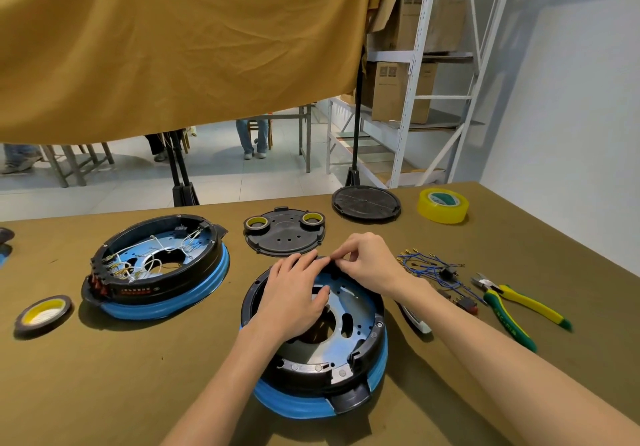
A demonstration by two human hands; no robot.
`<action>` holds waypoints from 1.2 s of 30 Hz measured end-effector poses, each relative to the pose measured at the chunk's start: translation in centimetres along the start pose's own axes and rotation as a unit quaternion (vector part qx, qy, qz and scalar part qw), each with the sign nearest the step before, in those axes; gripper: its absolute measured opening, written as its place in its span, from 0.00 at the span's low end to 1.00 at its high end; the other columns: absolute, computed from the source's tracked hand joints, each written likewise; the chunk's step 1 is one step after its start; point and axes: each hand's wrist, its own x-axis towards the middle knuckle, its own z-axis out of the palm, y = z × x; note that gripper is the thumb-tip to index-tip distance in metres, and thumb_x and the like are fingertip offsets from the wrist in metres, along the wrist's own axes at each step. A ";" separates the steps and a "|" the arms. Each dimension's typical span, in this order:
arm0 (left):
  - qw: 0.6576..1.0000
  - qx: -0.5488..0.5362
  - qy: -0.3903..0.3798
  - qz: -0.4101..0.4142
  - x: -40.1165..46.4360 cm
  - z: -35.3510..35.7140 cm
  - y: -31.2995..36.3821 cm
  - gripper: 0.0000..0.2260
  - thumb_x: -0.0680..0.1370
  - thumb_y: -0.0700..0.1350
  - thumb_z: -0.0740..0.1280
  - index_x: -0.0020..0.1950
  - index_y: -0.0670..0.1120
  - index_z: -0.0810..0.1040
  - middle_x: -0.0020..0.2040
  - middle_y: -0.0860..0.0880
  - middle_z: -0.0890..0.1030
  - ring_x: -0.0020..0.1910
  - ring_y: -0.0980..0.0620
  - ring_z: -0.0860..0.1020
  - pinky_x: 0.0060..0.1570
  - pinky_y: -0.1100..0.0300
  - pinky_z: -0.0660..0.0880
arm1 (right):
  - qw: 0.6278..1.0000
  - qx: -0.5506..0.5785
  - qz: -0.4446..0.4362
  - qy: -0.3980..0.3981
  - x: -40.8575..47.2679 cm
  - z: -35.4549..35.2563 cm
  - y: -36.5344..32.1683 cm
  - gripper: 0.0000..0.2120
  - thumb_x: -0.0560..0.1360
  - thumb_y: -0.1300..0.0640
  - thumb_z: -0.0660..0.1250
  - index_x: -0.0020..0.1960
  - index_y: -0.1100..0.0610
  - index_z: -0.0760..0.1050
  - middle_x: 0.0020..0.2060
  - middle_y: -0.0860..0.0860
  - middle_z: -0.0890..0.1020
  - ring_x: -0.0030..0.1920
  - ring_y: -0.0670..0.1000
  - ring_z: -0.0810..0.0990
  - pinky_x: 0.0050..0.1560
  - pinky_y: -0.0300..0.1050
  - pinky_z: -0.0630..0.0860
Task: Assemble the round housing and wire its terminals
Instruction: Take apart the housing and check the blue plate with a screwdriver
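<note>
A round black housing (346,359) with a blue rim and a blue inner plate lies on the table in front of me. My left hand (294,293) rests over its far inner side, fingertips at the far rim, fingers fairly straight. My right hand (367,262) is at the far rim of the housing, thumb and forefinger pinching something small that I cannot make out. A bundle of blue wires with terminals (429,265) lies to the right.
A second housing (156,269) with white wiring sits at left. Beyond are a black cover (284,238) carrying two tape rolls, a round black lid (366,202) and a yellow tape roll (443,205). Green-yellow pliers (512,307) lie right, another tape roll (43,312) far left.
</note>
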 end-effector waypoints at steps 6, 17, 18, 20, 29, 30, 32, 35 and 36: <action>1.000 0.002 -0.002 0.002 0.0 0.0 0.0 0.26 0.83 0.59 0.59 0.81 0.60 0.60 0.82 0.56 0.60 0.81 0.51 0.55 0.79 0.51 0.50 | 1.000 -0.016 -0.014 0.015 -0.9 0.5 -0.1 0.10 0.78 0.59 0.70 0.57 0.52 0.86 0.51 0.48 0.84 0.46 0.46 0.79 0.51 0.46 0.80; 1.000 0.002 -0.001 0.004 0.0 0.0 0.0 0.26 0.83 0.58 0.59 0.80 0.60 0.60 0.81 0.57 0.60 0.81 0.52 0.55 0.79 0.51 0.50 | 0.999 0.000 -0.017 0.044 -1.3 1.0 -0.1 0.11 0.78 0.60 0.70 0.59 0.55 0.85 0.52 0.51 0.85 0.49 0.47 0.80 0.52 0.40 0.78; 1.000 0.001 -0.001 0.004 0.0 0.0 0.0 0.25 0.83 0.58 0.59 0.80 0.60 0.60 0.81 0.57 0.60 0.81 0.52 0.55 0.79 0.51 0.50 | 0.999 -0.005 -0.014 0.047 -1.3 1.1 -0.1 0.11 0.78 0.60 0.70 0.60 0.55 0.85 0.52 0.52 0.85 0.49 0.47 0.80 0.52 0.39 0.78; 1.000 0.000 -0.001 0.003 -0.1 0.0 0.0 0.25 0.83 0.58 0.59 0.80 0.60 0.60 0.81 0.57 0.60 0.81 0.52 0.54 0.79 0.51 0.49 | 0.998 -0.012 -0.013 0.053 -1.3 1.2 0.0 0.12 0.78 0.59 0.70 0.60 0.55 0.85 0.53 0.52 0.86 0.50 0.47 0.80 0.53 0.39 0.76; 1.000 0.000 -0.003 0.001 -0.1 0.0 0.0 0.26 0.83 0.57 0.60 0.80 0.61 0.60 0.82 0.56 0.60 0.81 0.51 0.54 0.79 0.51 0.49 | 0.996 -0.071 -0.048 0.037 -1.5 1.2 0.2 0.12 0.81 0.58 0.69 0.62 0.52 0.84 0.54 0.50 0.84 0.54 0.50 0.77 0.57 0.48 0.75; 1.000 -0.001 -0.004 0.001 -0.1 0.0 0.1 0.26 0.83 0.57 0.61 0.80 0.61 0.60 0.82 0.56 0.60 0.81 0.51 0.54 0.79 0.51 0.49 | 0.995 -0.076 -0.048 0.034 -1.5 1.2 0.1 0.12 0.81 0.57 0.68 0.62 0.51 0.84 0.54 0.50 0.84 0.54 0.50 0.77 0.57 0.48 0.75; 1.000 -0.001 -0.005 0.001 0.0 0.0 0.1 0.26 0.83 0.57 0.61 0.80 0.61 0.60 0.82 0.56 0.60 0.81 0.51 0.54 0.79 0.50 0.50 | 0.995 -0.090 -0.043 0.022 -1.7 1.2 0.1 0.12 0.81 0.55 0.68 0.62 0.50 0.84 0.55 0.48 0.83 0.54 0.49 0.76 0.56 0.48 0.76; 1.000 -0.001 -0.006 0.000 -0.1 0.1 0.0 0.26 0.82 0.57 0.61 0.80 0.60 0.60 0.81 0.56 0.60 0.81 0.52 0.55 0.79 0.51 0.50 | 0.995 -0.090 -0.022 0.029 -1.9 1.3 -0.1 0.12 0.81 0.55 0.68 0.63 0.49 0.83 0.55 0.47 0.83 0.54 0.48 0.78 0.56 0.48 0.77; 1.000 -0.001 -0.006 -0.001 -0.1 0.1 0.0 0.26 0.83 0.57 0.61 0.80 0.59 0.60 0.81 0.57 0.60 0.81 0.52 0.55 0.79 0.51 0.49 | 0.996 -0.070 -0.010 0.050 -2.0 1.3 -0.1 0.13 0.81 0.56 0.68 0.63 0.49 0.83 0.55 0.47 0.84 0.52 0.47 0.79 0.56 0.47 0.77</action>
